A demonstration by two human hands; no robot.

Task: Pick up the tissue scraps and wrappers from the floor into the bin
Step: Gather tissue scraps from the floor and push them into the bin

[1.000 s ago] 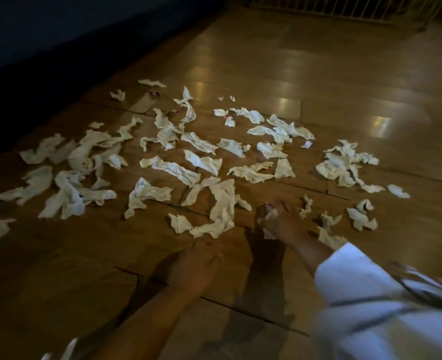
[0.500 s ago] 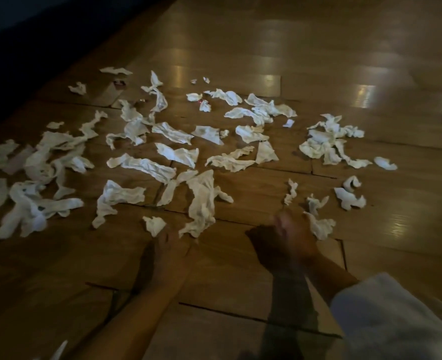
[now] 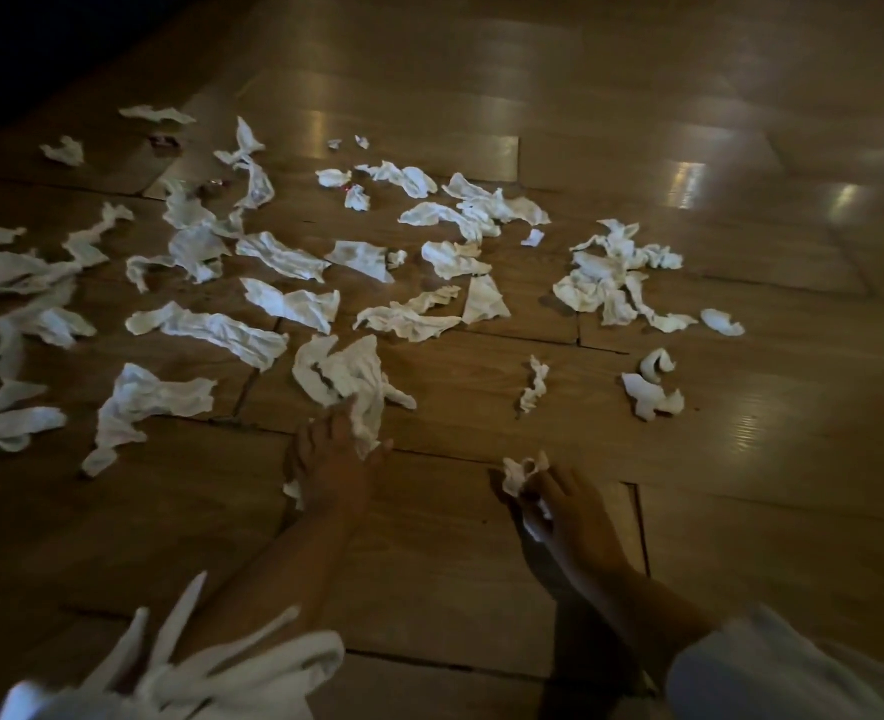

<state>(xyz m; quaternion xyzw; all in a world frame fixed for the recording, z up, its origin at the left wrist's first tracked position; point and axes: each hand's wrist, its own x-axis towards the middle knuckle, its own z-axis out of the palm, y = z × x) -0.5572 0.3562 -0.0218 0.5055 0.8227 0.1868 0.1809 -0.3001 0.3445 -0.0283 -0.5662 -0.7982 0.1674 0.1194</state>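
Several white tissue scraps lie scattered over the wooden floor (image 3: 611,127). My left hand (image 3: 333,467) grips a large crumpled tissue (image 3: 346,376) that still trails on the floor ahead of it, with a smaller scrap (image 3: 292,491) under the palm. My right hand (image 3: 567,504) holds a small bunch of tissue scraps (image 3: 517,472) just above the floor. A twisted scrap (image 3: 533,384) and two curled scraps (image 3: 650,394) lie beyond my right hand. No bin is in view.
A cluster of scraps (image 3: 611,275) sits to the right, a dense spread (image 3: 24,304) to the left. Small dark wrappers (image 3: 164,142) lie near the far left. A dark wall or furniture edge (image 3: 24,54) runs along the upper left. White sleeves fill the bottom corners.
My left hand has reached forward and taken hold of the large tissue. My right hand has picked up the scrap by it and drawn back. The view has shifted slightly.
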